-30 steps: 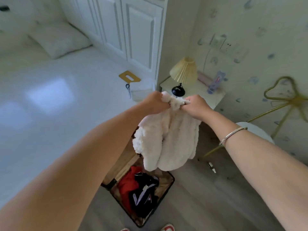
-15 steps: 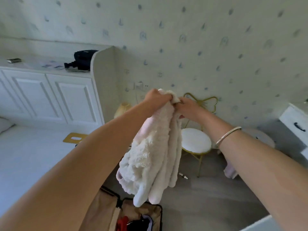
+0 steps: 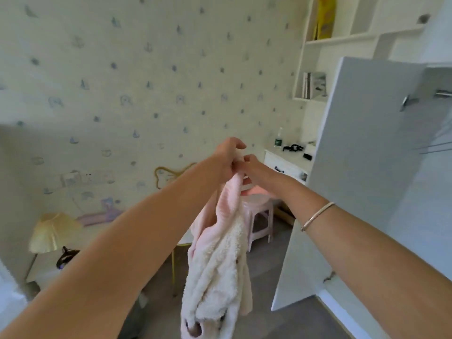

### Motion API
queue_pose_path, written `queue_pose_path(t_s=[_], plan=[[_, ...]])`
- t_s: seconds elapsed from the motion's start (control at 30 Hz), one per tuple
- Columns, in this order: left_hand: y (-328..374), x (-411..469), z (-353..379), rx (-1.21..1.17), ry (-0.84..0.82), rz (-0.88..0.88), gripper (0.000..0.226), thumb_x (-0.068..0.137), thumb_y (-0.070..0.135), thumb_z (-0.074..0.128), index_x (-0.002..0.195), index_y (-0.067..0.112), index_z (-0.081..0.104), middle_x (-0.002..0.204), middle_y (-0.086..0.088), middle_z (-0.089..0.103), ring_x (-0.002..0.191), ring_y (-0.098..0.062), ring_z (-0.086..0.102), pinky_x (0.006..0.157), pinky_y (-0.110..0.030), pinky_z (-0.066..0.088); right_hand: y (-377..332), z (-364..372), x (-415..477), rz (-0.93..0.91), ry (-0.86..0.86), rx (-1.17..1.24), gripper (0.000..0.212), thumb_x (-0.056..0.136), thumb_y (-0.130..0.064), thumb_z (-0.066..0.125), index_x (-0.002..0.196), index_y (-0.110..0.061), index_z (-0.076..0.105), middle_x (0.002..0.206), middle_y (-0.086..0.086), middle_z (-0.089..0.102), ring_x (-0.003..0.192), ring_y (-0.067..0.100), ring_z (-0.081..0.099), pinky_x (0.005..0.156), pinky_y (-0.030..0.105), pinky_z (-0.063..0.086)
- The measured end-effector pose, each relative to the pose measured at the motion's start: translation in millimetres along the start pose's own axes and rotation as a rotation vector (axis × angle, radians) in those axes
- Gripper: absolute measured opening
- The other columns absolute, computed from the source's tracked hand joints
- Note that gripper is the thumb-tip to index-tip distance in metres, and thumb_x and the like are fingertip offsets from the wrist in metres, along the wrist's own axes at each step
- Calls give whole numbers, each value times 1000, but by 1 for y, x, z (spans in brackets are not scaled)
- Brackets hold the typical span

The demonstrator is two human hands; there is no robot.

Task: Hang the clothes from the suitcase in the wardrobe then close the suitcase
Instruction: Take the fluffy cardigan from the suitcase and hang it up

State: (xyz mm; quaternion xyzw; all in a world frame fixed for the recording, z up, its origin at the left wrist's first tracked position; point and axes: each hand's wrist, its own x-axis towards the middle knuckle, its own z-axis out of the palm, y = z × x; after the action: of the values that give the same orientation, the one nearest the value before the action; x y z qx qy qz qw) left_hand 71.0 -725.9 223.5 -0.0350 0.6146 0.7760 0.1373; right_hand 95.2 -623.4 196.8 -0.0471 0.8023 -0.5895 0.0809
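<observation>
**Head view: both hands hold a jacket (image 3: 217,265) up beside the open wardrobe (image 3: 433,192)**

Both bare arms reach forward and meet near the middle of the frame. The left hand (image 3: 228,159) has its fingers curled tightly over the top of the jacket, with the thumb tucked in, so it grips the bunched cloth from above. The right hand (image 3: 256,171) sits just beside it and touches it. Its fingertips (image 3: 244,159) are bent inward and pinch the same bunched top edge. Neither hand is spread. A thin metal bracelet (image 3: 318,215) circles the right wrist.

The jacket is white and fleecy with a pale pink lining. It hangs straight down from the two hands in a loose, folded column, clear of the floor (image 3: 293,321), and its lower end reaches the bottom of the frame. How it is folded inside the grip cannot be made out.

The wardrobe stands at the right. Its pale door (image 3: 367,143) is swung wide open toward the room, just right of the right forearm, and a metal rail (image 3: 443,94) shows inside near the top.

Past the hands, a pink stool (image 3: 259,216) stands on the grey floor in front of a white desk (image 3: 286,160). A bottle (image 3: 278,139) stands upright at the desk's back edge, against the patterned wall (image 3: 146,81). White shelves (image 3: 315,57) rise above the desk. At the lower left, a lamp (image 3: 52,231) with a pleated yellow shade stands on a white nightstand (image 3: 46,267).
</observation>
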Motion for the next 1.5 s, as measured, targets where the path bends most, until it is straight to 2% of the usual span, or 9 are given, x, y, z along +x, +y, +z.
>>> queue_pose_path(t_s=[0.1, 0.2, 0.4, 0.53, 0.67, 0.77, 1.07, 1.2, 1.5], plan=[[-8, -6, 51, 69, -133, 13, 16, 84, 5, 42, 68, 6, 40, 50, -9, 43, 45, -19, 45, 56, -26, 41, 13, -46, -14, -11, 166, -14, 24, 95, -35, 45, 108, -16, 52, 102, 7, 64, 89, 20, 63, 78, 38, 58], [-21, -4, 108, 481, -189, 194, 18, 86, -1, 40, 76, 5, 53, 67, -11, 50, 43, -8, 49, 47, -17, 38, 31, -109, -38, -30, 329, -36, 30, 93, -37, 44, 109, -17, 60, 91, 2, 64, 79, 17, 59, 66, 28, 49], [-50, 9, 227, 1042, -67, 487, 37, 93, 22, 50, 130, 17, 46, 124, -11, 42, 124, -33, 40, 104, -39, 36, 53, -239, -95, -95, 539, -141, 24, 92, -19, 42, 70, -21, 49, 70, -6, 44, 66, 13, 41, 57, 25, 31], [-70, 27, 298, 900, -197, 308, 72, 90, 26, 61, 140, 3, 15, 119, -10, 48, 111, -28, 51, 80, -33, 45, 54, -309, -123, -142, 623, -181, 30, 89, -15, 44, 60, -21, 44, 66, -5, 46, 64, 13, 40, 58, 28, 32], [-89, 46, 353, 711, -250, 215, 20, 93, 12, 43, 108, 11, 55, 93, -6, 56, 84, -20, 51, 59, -27, 44, 63, -366, -146, -136, 650, -387, 31, 90, -13, 43, 60, -18, 43, 60, -4, 43, 60, 14, 41, 52, 22, 33], [-100, 56, 389, 659, -323, 138, 23, 90, -1, 32, 95, 10, 53, 76, -5, 49, 69, -17, 47, 52, -27, 43, 84, -409, -154, -74, 679, -620, 17, 93, -12, 40, 87, -6, 55, 80, 4, 52, 79, 22, 47, 60, 30, 31], [-110, 118, 503, 564, -500, 121, 38, 88, 36, 63, 111, 5, 62, 105, -13, 65, 96, -28, 64, 85, -36, 51, 144, -526, -139, 54, 1035, -649, 23, 90, -7, 40, 98, 2, 59, 98, 15, 64, 88, 33, 54, 69, 35, 38], [-103, 164, 545, 623, -628, 175, 39, 87, 41, 63, 106, 8, 66, 95, -8, 71, 85, -24, 68, 75, -30, 54, 158, -575, -109, 201, 1058, -625, 25, 89, -12, 38, 65, -8, 45, 68, 5, 48, 73, 28, 42, 54, 31, 30], [-96, 261, 620, 854, -821, 200, 35, 86, 29, 53, 111, 6, 62, 99, -11, 67, 81, -26, 65, 70, -31, 54, 185, -657, -16, 368, 917, -403, 23, 90, -8, 40, 70, -6, 50, 76, 11, 51, 75, 22, 48, 67, 30, 40]])
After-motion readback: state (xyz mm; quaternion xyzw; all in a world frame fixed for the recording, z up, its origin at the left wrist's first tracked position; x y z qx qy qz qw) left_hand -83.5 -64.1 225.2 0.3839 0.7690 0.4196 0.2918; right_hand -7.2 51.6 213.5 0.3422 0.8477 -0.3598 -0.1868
